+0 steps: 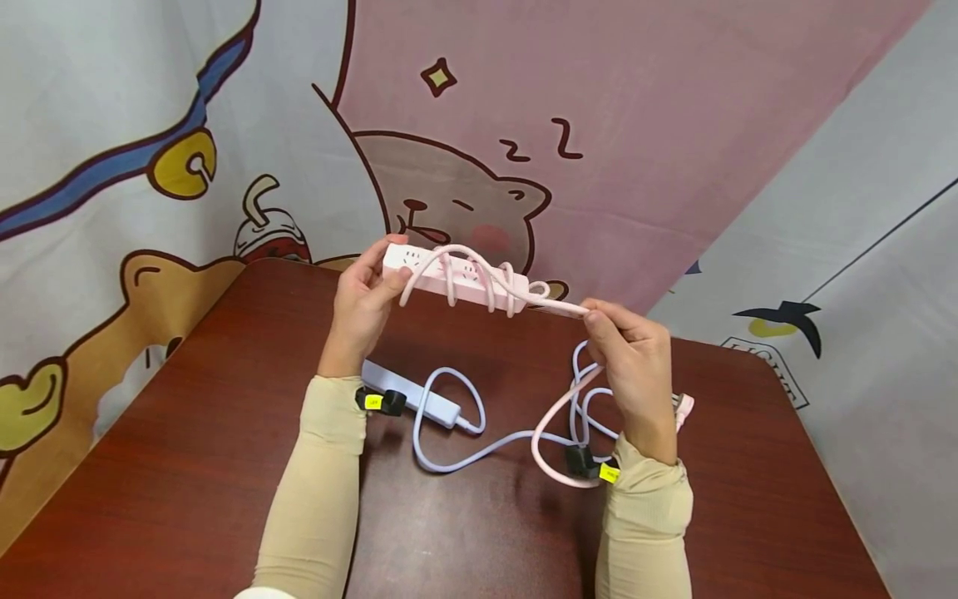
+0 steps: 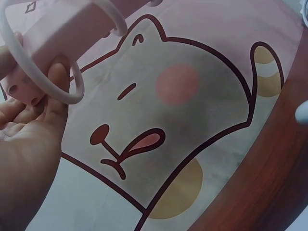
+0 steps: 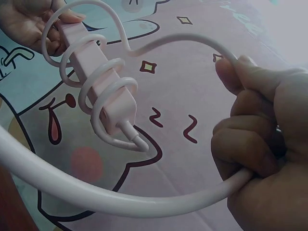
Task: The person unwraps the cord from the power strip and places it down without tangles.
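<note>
A pink power strip [image 1: 467, 279] is held above the table, its own pink cord [image 3: 96, 89] looped several times around its body. My left hand [image 1: 361, 304] grips the strip's left end, thumb on the socket face; in the left wrist view the fingers [image 2: 58, 79] press against that end. To the right, my right hand [image 1: 632, 358] pinches the cord [image 1: 557, 306], which runs taut-looking from the strip in the head view. The right wrist view shows the cord passing through the curled right hand [image 3: 260, 125] and hanging in a wide loop below. A pink plug [image 1: 683, 409] shows beside the right wrist.
On the brown table [image 1: 449, 532] lies a blue power strip [image 1: 412, 393], partly behind my left wrist. Its blue cord [image 1: 479, 456] trails rightward into a tangle under my right hand. A cartoon-printed curtain [image 1: 636, 125] hangs behind the table.
</note>
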Demonstrator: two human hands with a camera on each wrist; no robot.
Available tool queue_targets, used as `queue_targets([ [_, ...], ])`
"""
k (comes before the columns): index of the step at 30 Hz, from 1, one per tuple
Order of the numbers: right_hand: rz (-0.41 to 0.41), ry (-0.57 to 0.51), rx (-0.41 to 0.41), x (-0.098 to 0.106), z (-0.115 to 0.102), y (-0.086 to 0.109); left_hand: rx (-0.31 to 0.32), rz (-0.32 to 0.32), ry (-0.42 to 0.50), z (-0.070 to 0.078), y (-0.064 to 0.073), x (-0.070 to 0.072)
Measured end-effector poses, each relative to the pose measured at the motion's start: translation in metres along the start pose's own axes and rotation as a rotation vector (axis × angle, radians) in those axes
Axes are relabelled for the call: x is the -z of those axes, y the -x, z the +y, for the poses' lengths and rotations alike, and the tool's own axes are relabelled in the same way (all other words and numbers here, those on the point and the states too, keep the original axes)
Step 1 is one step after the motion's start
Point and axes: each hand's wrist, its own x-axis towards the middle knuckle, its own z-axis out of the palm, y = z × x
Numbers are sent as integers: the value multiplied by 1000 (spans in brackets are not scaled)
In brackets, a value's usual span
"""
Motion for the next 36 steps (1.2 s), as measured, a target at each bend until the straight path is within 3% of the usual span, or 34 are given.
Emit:
queue_targets([
  [12, -157, 133, -77, 3, -5, 6, -30, 63, 9, 3, 0, -1],
  [16, -197, 229, -107, 6, -6, 7, -31, 79, 41, 3, 0, 0],
  [24, -397, 440, -200, 16, 1, 2, -60, 108, 66, 4, -1, 4],
  [36, -388, 620, -351, 32, 17, -6, -98, 128, 132, 2, -1, 8],
])
